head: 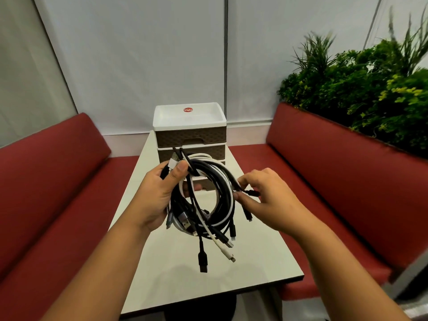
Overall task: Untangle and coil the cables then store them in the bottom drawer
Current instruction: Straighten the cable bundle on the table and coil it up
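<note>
Cables, black and white, hang in a tangled bundle above the pale table, in front of the drawer unit, so its lower drawers are partly hidden from me. Red benches flank the table on both sides, a green plant sits behind the right one, and white panels close off the back. My left hand grips the bundle; my right hand pinches one black strand.

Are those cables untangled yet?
Still tangled: the black and white cables form one mixed bundle, gripped by the left hand, the right hand pinching one end.
</note>
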